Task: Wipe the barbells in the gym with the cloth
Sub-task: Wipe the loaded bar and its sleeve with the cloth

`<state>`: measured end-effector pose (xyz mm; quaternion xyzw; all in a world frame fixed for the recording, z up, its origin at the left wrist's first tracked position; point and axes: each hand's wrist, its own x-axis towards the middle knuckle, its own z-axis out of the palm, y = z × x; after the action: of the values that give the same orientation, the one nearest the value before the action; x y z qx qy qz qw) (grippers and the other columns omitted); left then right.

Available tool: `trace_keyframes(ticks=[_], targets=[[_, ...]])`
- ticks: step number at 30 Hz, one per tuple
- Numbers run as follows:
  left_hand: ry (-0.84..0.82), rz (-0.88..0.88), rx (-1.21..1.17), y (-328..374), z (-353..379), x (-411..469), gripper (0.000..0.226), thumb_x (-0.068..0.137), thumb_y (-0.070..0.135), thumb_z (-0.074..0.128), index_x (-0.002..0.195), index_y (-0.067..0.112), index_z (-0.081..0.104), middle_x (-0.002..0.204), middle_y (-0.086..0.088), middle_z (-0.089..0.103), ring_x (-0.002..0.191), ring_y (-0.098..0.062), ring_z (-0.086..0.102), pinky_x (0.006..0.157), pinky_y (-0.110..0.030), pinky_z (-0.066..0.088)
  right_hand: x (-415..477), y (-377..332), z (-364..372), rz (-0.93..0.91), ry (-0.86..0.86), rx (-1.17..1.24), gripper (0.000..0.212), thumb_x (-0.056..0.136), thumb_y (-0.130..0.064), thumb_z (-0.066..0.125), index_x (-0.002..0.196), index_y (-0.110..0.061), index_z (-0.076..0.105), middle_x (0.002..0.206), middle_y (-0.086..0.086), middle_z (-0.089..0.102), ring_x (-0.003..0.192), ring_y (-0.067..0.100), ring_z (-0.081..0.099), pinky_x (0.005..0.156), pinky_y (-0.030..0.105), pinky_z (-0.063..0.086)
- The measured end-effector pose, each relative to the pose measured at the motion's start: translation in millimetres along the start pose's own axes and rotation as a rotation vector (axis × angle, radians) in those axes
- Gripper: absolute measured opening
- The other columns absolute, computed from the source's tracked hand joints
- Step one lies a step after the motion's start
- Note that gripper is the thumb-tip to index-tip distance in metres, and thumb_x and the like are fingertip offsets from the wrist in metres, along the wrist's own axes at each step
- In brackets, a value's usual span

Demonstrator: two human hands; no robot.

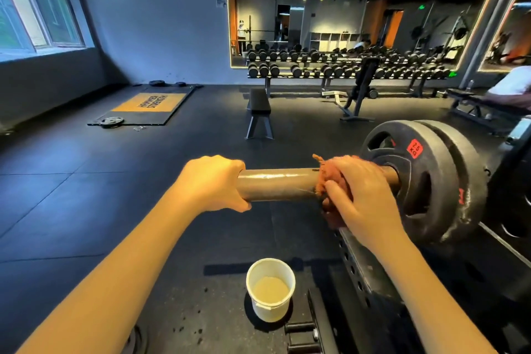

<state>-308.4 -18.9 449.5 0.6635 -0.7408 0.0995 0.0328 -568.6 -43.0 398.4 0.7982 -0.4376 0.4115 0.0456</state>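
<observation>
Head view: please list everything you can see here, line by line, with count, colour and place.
barbell sleeve: one, brownish metal, centre, level across the view
cloth: one, rust-red, wrapped on the sleeve beside the plates
weight plates: two, black, on the sleeve at right; the outer one has a red 25 KG label
tub: one, white, holding pale liquid, on the floor below the sleeve
flat bench: one, black, mid-floor
dumbbell rack: one, black, full, along the far wall
mirror: one, light-edged, above the rack
platform: one, black and orange, floor at left
loose plate: one, black, at the platform's near corner
left hand: grips the sleeve's free end
right hand: holds the cloth around the sleeve
</observation>
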Motion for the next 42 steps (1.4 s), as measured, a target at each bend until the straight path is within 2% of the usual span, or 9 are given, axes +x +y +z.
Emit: trace_keyframes(ticks=[5,12,17,20,25,29,33,35,42], targets=[[0.235,0.0,0.052,1,15,-6,0.042,0.076,0.058,0.065,0.105,0.031,0.052,0.085,0.01,0.059,0.072,-0.013,0.051,0.057,-0.027,0.035,44,6,2,0.388,0.088,0.04,0.019,0.097,-0.032,0.05,0.105,-0.016,0.055,0.093,0.006,0.065,0.084,0.023,0.06,0.074,0.035,0.047],[0.509,0.091,0.08,-1,40,-8,0.048,0.044,0.04,0.092,0.074,0.015,0.064,0.057,0.0,0.06,0.043,-0.018,0.051,0.049,-0.022,0.028,14,-26,10,-0.036,-0.063,0.115,0.031,0.093,-0.041,0.051,0.116,-0.025,0.065,0.114,-0.006,0.066,0.105,0.006,0.056,0.093,0.023,0.042],[0.631,0.067,0.147,0,46,-8,0.045,0.045,0.036,0.087,0.071,0.012,0.06,0.056,-0.003,0.055,0.043,-0.021,0.048,0.052,-0.025,0.024,53,3,8,0.434,-0.05,-0.049,0.034,0.098,-0.036,0.044,0.102,-0.011,0.066,0.101,0.008,0.066,0.095,0.026,0.061,0.086,0.041,0.047],[0.697,0.073,0.168,1,52,-9,0.042,0.051,0.035,0.086,0.075,0.011,0.061,0.059,-0.004,0.056,0.047,-0.021,0.05,0.054,-0.027,0.027,42,-33,25,0.258,0.056,-0.024,0.056,0.089,-0.054,0.031,0.101,-0.015,0.069,0.1,0.004,0.068,0.091,0.023,0.062,0.084,0.039,0.046],[0.799,0.04,0.164,5,65,-9,0.045,0.056,0.034,0.088,0.086,0.009,0.066,0.071,-0.007,0.063,0.059,-0.024,0.059,0.06,-0.033,0.045,19,-15,3,0.037,-0.065,0.03,0.034,0.096,-0.044,0.05,0.122,-0.026,0.062,0.12,-0.006,0.064,0.108,0.013,0.057,0.093,0.03,0.04],[0.683,0.035,0.083,8,51,-15,0.053,0.057,0.042,0.087,0.093,0.012,0.063,0.079,-0.003,0.064,0.066,-0.023,0.061,0.064,-0.034,0.047,44,5,3,0.354,-0.024,0.009,0.045,0.097,-0.05,0.036,0.107,-0.018,0.067,0.099,0.004,0.068,0.091,0.023,0.061,0.088,0.036,0.045],[-0.019,0.03,-0.08,-3,4,-2,0.056,0.073,0.063,0.069,0.111,0.029,0.047,0.096,0.012,0.059,0.082,-0.011,0.056,0.063,-0.025,0.043,24,-26,20,0.104,-0.035,-0.024,0.049,0.082,-0.062,0.046,0.113,-0.028,0.062,0.109,-0.005,0.062,0.099,0.014,0.054,0.092,0.037,0.04],[-0.197,0.037,-0.151,-5,-8,7,0.057,0.071,0.061,0.072,0.113,0.031,0.049,0.097,0.011,0.059,0.083,-0.01,0.056,0.063,-0.025,0.043,14,-22,9,-0.009,-0.091,-0.004,0.047,0.082,-0.058,0.054,0.121,-0.031,0.058,0.12,-0.007,0.059,0.107,0.009,0.05,0.095,0.033,0.037],[0.17,0.053,0.041,-3,11,-3,0.046,0.076,0.061,0.065,0.11,0.033,0.051,0.092,0.012,0.061,0.075,-0.01,0.05,0.055,-0.024,0.033,41,-9,11,0.353,0.06,-0.153,0.036,0.094,-0.047,0.049,0.105,-0.018,0.066,0.101,0.004,0.067,0.083,0.018,0.053,0.078,0.031,0.037]])
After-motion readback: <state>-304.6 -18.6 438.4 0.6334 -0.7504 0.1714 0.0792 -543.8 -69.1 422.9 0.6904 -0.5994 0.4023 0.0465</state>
